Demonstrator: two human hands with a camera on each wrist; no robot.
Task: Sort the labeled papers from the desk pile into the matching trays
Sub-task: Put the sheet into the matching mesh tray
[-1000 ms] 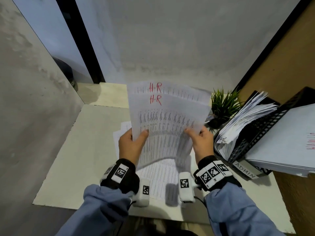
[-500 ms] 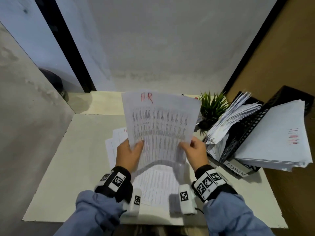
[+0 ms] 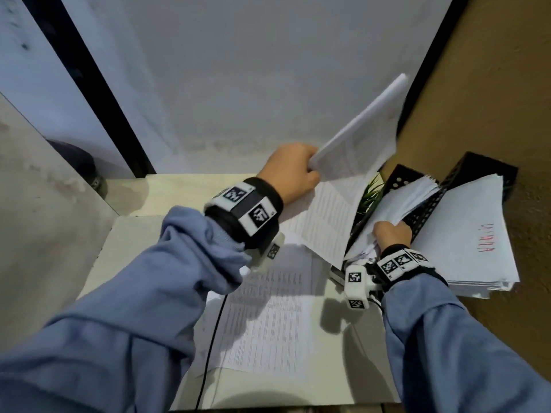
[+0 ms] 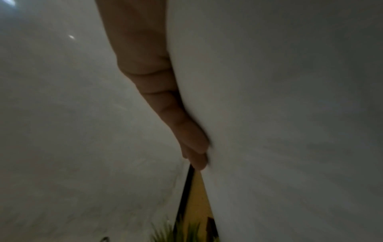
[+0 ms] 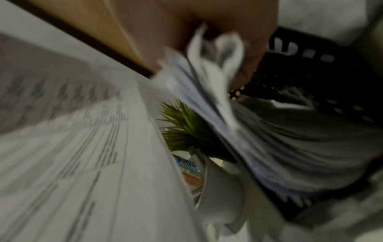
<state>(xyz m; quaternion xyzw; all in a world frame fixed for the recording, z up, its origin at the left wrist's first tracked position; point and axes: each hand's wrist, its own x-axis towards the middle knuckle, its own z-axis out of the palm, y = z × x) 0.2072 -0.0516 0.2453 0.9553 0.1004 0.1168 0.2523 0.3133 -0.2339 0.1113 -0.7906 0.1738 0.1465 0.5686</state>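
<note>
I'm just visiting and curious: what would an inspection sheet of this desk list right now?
Surface: pale desk, in a corner between walls.
Job's things: printed sheets held up by the left hand; desk pile lying flat; black trays at the right, tilted, one holding fanned papers, the other a stack marked in red.
Clutter: small green plant between held sheets and trays.
Hands: left hand grips the printed sheets at their edge; right hand holds the fanned papers in the nearer tray.
Cables: thin black cable over the desk's near edge.
Surroundings: grey wall behind, brown panel at right.
</note>
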